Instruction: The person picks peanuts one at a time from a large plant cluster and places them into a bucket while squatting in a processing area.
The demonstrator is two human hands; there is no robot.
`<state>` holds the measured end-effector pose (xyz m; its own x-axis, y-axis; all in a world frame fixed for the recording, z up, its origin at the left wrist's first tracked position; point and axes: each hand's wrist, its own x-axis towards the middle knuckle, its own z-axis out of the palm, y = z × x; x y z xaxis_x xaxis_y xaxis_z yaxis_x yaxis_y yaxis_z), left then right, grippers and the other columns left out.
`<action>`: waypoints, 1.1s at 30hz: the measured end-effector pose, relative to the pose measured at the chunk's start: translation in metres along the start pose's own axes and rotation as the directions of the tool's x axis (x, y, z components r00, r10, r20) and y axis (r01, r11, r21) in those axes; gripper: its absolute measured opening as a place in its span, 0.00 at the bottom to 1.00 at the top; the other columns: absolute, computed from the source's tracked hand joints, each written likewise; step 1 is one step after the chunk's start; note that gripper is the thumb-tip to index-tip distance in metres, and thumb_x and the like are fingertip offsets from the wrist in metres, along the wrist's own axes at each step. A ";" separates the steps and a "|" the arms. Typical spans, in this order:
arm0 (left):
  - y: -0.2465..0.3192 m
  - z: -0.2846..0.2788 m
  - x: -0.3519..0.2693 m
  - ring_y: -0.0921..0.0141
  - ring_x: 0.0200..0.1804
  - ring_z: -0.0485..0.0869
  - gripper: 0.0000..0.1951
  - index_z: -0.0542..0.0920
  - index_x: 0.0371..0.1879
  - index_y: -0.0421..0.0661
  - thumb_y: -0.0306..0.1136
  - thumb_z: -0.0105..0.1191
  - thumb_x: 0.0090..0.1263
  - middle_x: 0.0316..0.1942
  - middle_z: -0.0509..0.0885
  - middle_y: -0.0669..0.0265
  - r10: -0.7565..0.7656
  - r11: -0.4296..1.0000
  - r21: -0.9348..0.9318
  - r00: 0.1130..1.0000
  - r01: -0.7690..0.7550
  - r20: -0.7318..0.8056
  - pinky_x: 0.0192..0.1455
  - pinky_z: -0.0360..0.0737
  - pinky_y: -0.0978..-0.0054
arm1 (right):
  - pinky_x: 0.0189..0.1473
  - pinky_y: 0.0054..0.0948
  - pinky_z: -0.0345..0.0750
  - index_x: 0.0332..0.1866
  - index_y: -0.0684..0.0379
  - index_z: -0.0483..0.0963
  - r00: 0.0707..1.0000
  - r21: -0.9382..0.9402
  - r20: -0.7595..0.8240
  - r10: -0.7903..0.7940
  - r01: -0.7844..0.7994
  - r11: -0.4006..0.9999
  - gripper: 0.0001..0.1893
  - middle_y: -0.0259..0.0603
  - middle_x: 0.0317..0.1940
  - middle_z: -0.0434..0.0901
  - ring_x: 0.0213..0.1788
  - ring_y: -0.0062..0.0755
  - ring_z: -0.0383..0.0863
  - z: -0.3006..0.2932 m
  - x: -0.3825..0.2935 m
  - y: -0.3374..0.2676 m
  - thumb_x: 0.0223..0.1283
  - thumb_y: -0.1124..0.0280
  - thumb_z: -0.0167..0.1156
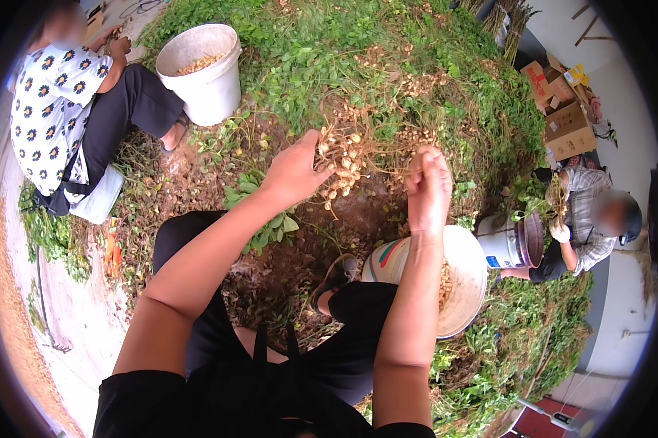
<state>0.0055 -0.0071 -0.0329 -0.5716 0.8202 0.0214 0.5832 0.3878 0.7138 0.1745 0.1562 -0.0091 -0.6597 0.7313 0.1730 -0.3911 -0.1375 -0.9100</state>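
Note:
A cluster of peanut pods [348,164] with tangled thin roots hangs at the fingers of my left hand [293,169], which grips the peanut plant. Green leaves [277,227] show under my left wrist and forearm; whether they belong to the same plant is hidden. Root strands [386,156] stretch from the cluster towards my right hand [430,183], whose bent fingers pinch their far end. Below my right forearm, a white bucket [466,284] tilts beside my leg, with peanut pods [445,284] inside, partly covered by the arm.
Pulled peanut plants [318,65] heap up ahead. At left, a seated person [61,109] works near another white bucket [208,93] holding pods. A gloved person [586,213] at right handles a plant over a bucket [507,241]. Cardboard boxes [570,128] stand by the wall.

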 end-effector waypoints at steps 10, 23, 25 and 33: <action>0.012 0.017 -0.005 0.49 0.53 0.79 0.28 0.65 0.56 0.40 0.28 0.64 0.58 0.53 0.76 0.49 0.149 0.978 0.153 0.987 -0.140 -0.051 0.56 0.78 0.58 | 0.30 0.34 0.73 0.42 0.54 0.77 0.992 -0.949 0.062 -0.106 0.091 0.301 0.12 0.35 0.23 0.72 0.24 0.33 0.74 0.038 -0.012 0.008 0.56 0.64 0.69; -0.002 0.015 -0.004 0.47 0.52 0.78 0.26 0.64 0.54 0.39 0.25 0.61 0.59 0.51 0.75 0.46 0.242 0.957 0.171 0.970 -0.235 -0.025 0.52 0.77 0.55 | 0.27 0.25 0.65 0.30 0.61 0.73 0.970 -0.822 0.167 0.178 0.037 0.568 0.13 0.31 0.19 0.68 0.22 0.22 0.64 0.030 -0.014 0.001 0.65 0.62 0.61; -0.003 0.013 -0.004 0.46 0.52 0.78 0.27 0.64 0.56 0.39 0.25 0.61 0.60 0.53 0.74 0.46 0.251 0.955 0.159 0.968 -0.249 0.007 0.53 0.77 0.55 | 0.27 0.22 0.63 0.29 0.62 0.72 0.964 -0.702 0.195 0.178 0.010 0.712 0.15 0.27 0.19 0.65 0.24 0.17 0.61 0.022 -0.014 0.005 0.67 0.62 0.59; -0.005 -0.004 -0.005 0.49 0.62 0.74 0.32 0.60 0.65 0.38 0.26 0.60 0.63 0.64 0.68 0.45 0.220 0.975 0.005 0.971 -0.221 0.089 0.61 0.76 0.58 | 0.25 0.19 0.56 0.29 0.58 0.69 0.909 -0.052 0.320 0.267 -0.264 0.963 0.20 0.24 0.20 0.59 0.22 0.15 0.56 0.013 -0.011 0.008 0.74 0.54 0.49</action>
<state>0.0029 -0.0144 -0.0334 -0.3755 0.9196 0.1155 0.6982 0.1987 0.6878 0.1699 0.1386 -0.0133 -0.9095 0.4143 0.0350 -0.1686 -0.2906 -0.9419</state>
